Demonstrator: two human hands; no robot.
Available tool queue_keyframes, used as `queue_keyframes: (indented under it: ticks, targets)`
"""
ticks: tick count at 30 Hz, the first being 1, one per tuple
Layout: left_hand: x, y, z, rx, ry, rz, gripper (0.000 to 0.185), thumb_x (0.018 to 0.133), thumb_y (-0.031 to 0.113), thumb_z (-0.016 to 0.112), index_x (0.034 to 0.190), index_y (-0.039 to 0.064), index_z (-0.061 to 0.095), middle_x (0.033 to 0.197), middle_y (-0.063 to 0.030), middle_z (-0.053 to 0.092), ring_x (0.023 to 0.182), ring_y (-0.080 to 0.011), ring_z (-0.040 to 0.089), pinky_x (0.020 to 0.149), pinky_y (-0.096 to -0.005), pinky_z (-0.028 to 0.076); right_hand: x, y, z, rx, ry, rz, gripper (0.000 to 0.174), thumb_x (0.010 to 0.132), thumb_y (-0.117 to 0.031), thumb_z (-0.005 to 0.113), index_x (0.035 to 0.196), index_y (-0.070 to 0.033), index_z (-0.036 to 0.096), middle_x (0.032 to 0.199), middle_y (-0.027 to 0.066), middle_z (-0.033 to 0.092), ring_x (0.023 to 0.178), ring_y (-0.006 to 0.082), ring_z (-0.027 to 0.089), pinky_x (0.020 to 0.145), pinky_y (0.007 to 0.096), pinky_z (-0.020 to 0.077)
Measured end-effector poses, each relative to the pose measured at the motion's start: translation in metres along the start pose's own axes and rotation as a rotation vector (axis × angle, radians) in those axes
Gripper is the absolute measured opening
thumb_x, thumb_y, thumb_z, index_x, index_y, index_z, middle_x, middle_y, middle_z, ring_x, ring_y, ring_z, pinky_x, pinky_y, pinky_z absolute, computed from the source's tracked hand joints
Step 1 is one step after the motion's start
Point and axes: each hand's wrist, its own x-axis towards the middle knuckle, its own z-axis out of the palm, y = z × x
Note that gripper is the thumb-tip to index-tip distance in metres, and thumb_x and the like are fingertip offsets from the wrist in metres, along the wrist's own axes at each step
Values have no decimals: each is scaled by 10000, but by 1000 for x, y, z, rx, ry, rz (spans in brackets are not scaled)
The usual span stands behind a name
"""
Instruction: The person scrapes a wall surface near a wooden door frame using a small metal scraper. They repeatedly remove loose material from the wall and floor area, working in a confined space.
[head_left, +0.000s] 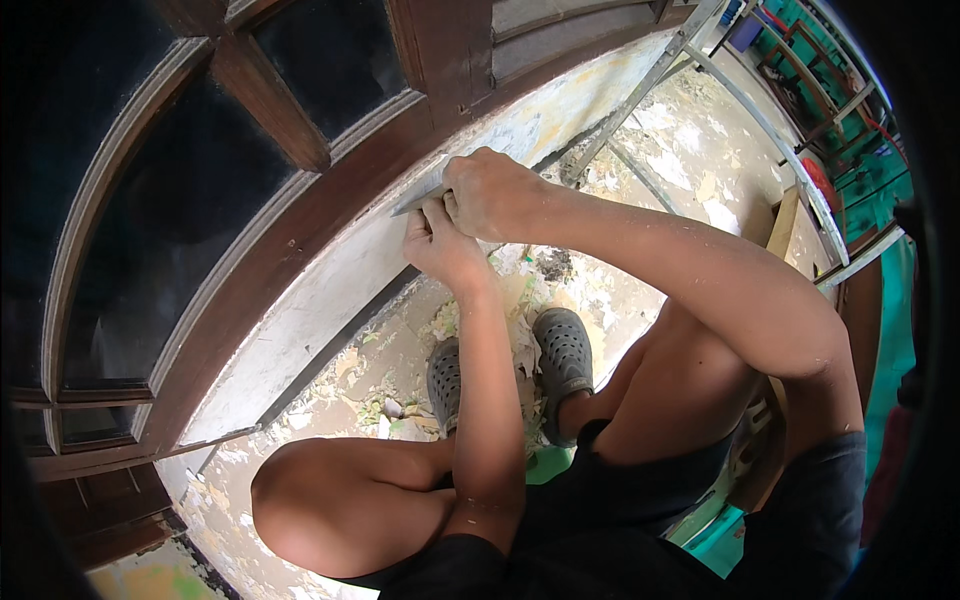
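My right hand (499, 196) is closed around a flat grey scraper blade (414, 201), whose handle, if it has one, is hidden in the fist. Just below it, my left hand (448, 251) pinches the blade's lower edge between fingers and thumb. The blade lies against or very close to the upper part of a low white-painted wall (300, 319); exact contact cannot be made out. Directly above the wall runs the brown wooden frame (300, 244) of a window. Pale dust coats the fingers of my right hand.
Paint flakes litter the floor (397, 330) around my grey clogs (564, 346). A metal frame (637, 82) like a scaffold or ladder stands at the upper right, near a wooden plank (784, 217). Dark glass panes (187, 180) fill the window at left. Green sheeting (889, 300) hangs at the far right.
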Motion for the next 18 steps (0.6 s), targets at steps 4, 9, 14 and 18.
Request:
queue_keyframes:
  ticks: [4,9,14,18]
  targets:
    - [0,1,1,93,6,7,305,1048,79,499,781,10,630,786,5,622,691,-61,529,602,-277,422,1,5,3,-32,124,-59,308,921,-210,593,840,66,705,820,279,705,857,444,710,817,464,585]
    - [2,0,-2,19,16,-10,316,1050,82,501,765,17,622,786,-2,623,688,-58,527,604,-271,427,1,-4,4,-6,45,-23,311,914,-202,598,966,97,668,956,323,689,944,447,707,857,461,583]
    - [2,2,-4,4,4,11,270,1010,44,515,767,-21,614,749,-11,619,679,-67,511,609,-272,424,0,-4,5,3,33,20,314,923,-206,600,971,97,668,947,321,692,937,445,705,852,464,579]
    - [-1,8,-1,58,35,-17,229,987,34,532,799,-44,636,723,-16,616,666,-70,501,601,-281,421,-2,3,7,60,49,25,313,917,-209,616,934,99,673,900,321,696,940,446,703,849,464,579]
